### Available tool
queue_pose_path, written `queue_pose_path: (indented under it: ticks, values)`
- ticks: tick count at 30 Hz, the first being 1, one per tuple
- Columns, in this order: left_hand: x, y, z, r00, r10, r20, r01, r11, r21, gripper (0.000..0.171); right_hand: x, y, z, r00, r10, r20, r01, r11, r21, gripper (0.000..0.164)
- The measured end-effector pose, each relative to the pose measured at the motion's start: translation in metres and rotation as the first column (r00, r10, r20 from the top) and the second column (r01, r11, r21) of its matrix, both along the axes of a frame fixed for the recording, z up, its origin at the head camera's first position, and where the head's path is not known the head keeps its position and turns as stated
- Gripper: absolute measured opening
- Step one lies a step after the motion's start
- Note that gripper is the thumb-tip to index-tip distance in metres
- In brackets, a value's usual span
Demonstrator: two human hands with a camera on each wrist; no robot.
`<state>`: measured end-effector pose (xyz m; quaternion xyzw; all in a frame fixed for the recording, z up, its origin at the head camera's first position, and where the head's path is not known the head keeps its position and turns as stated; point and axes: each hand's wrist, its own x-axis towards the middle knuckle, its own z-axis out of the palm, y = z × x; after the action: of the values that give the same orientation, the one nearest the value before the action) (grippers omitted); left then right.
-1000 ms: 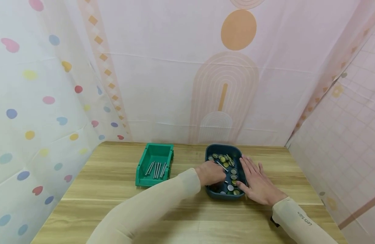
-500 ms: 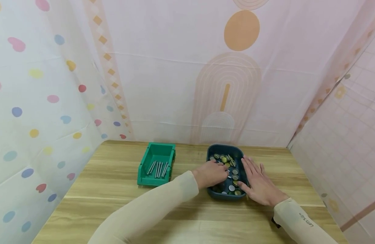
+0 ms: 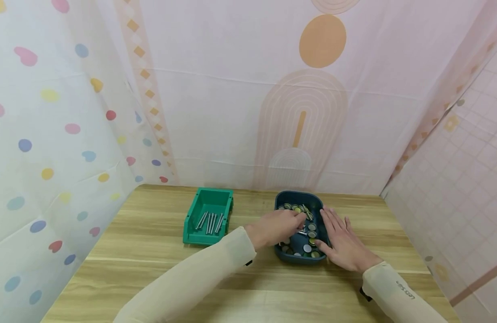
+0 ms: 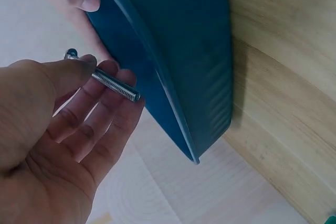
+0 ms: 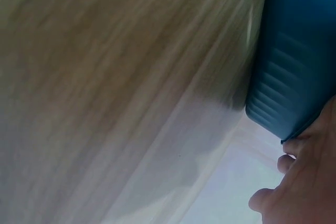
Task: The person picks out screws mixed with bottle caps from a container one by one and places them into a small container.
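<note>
My left hand (image 3: 277, 226) is over the left side of a dark blue bin (image 3: 279, 197). In the left wrist view its thumb and fingertips pinch a silver threaded bolt (image 4: 116, 84) near the bin's rim. Inside the bin lie several round bottle caps (image 3: 311, 227), silver and yellowish, mostly along the right and far sides. My right hand (image 3: 345, 244) rests on the bin's right rim, fingers mostly straight and thumb over the edge; the right wrist view shows it against the outer wall.
Left of the blue bin stands a green open-front bin (image 3: 214, 196) with several silver bolts (image 3: 211, 223) in it. Both are on a wooden table (image 3: 159, 233), near its back edge. A patterned cloth (image 3: 216, 112) hangs behind and at both sides.
My left hand has turned and drawn a little up and left over the blue bin, its fingers now less tightly bunched. The right hand stays on the rim. The head view has shifted slightly.
</note>
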<state>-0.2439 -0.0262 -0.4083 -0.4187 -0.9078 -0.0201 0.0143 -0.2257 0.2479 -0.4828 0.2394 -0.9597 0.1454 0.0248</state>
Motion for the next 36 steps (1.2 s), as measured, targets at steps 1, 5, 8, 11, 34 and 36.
queue_pose_path:
  ticks: [1, 5, 8, 11, 34, 36]
  values:
    - [0.0, 0.0, 0.001, 1.0, 0.007, 0.001, -0.007, 1.0, 0.014, 0.015, -0.001, 0.0, 0.0, 1.0, -0.001, 0.001, 0.001, 1.0, 0.0, 0.093]
    - [0.0, -0.003, 0.003, 0.999, 0.039, 0.018, -0.04, 0.997, 0.071, 0.017, -0.002, 0.002, 0.0, 1.0, -0.004, -0.003, 0.004, 1.0, -0.005, 0.094]
    - [0.001, -0.007, 0.004, 0.996, 0.073, 0.054, -0.079, 0.989, 0.122, 0.022, -0.003, 0.002, -0.001, 1.0, -0.005, -0.01, 0.005, 1.0, -0.002, 0.094]
    - [0.005, -0.014, 0.003, 0.991, 0.091, 0.098, -0.108, 0.977, 0.183, 0.032, -0.002, 0.002, -0.003, 1.0, -0.006, -0.014, 0.006, 1.0, -0.001, 0.094]
    - [0.012, -0.06, -0.003, 0.946, 0.157, 0.285, -0.282, 0.832, 0.479, 0.029, 0.004, 0.012, 0.0, 1.0, -0.018, -0.015, 0.018, 1.0, 0.004, 0.092]
    - [0.012, -0.065, -0.004, 0.941, 0.166, 0.294, -0.298, 0.817, 0.494, 0.027, 0.004, 0.012, 0.0, 1.0, -0.018, -0.013, 0.018, 1.0, 0.01, 0.092]
